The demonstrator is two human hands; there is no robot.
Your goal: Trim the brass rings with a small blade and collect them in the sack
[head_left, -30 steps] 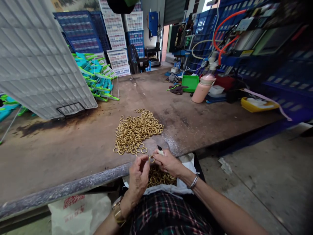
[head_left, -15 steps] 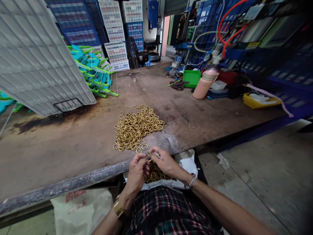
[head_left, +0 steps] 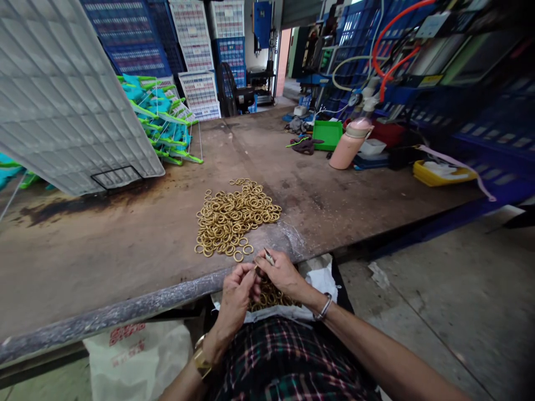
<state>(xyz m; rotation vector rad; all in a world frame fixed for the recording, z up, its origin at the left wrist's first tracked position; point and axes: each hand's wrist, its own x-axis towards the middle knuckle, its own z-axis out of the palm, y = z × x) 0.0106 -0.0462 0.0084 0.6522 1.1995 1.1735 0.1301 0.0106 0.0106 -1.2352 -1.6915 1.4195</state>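
Holding one ring [head_left: 256, 268] at lower centre of frame, pinched in left hand [head_left: 237, 291]; clamping right hand [head_left: 282, 274] on small knife [head_left: 270, 257] just beside it. Judging this ring unfinished. Noting large pile of rings [head_left: 234, 216] mid-frame on desk [head_left: 125, 239], more rings [head_left: 270, 296] in white sack [head_left: 281, 314] beneath hands (cannot tell done lot from waiting lot).

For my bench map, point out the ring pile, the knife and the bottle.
Ring pile [head_left: 234, 216], head view: its middle.
Knife [head_left: 270, 258], head view: pale part below the dark tip.
Bottle [head_left: 346, 149], head view: pink side.
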